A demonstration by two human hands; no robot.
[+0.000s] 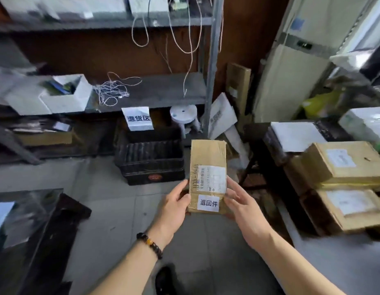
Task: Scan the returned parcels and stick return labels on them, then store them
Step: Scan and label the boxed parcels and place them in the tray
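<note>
Shelving (159, 90), grey metal. Crate (150, 173), black, on floor (112, 199) below it, under a paper sign (138, 118); probable store point. Parcel (208, 158), cardboard, held in mid-air, well apart from crate. Left hand (174, 211), right hand (242, 211): fingers (232, 193) curled round its lower edges, so a loose grip risks a slip or missed toss. Return label (208, 202), stuck near bottom; rubbing could lift it.
</note>
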